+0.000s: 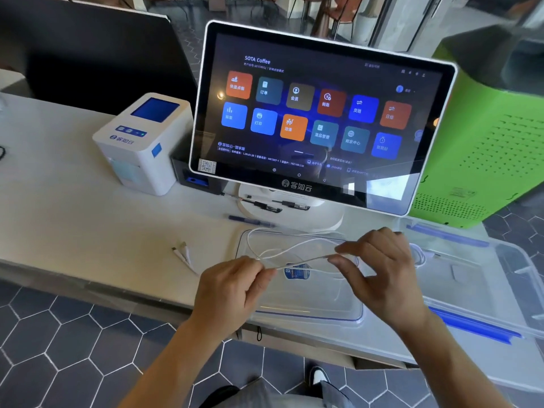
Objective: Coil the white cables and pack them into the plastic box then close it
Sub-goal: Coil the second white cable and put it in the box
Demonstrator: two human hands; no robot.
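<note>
touchscreen (321, 113) behind | printer (144, 142) left | green case (482, 148) right (pens (265, 206) underneath)

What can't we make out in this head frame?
- Clear plastic box with blue clips: far end cut off by the right frame edge.
- Thin white cable in the left hand and right hand: ends hidden by fingers; loop count unclear.
- Blue label under the cable: text too small.

A touchscreen terminal (318, 116) stands between a white printer (144, 142) and green cabinet (482, 148).
</note>
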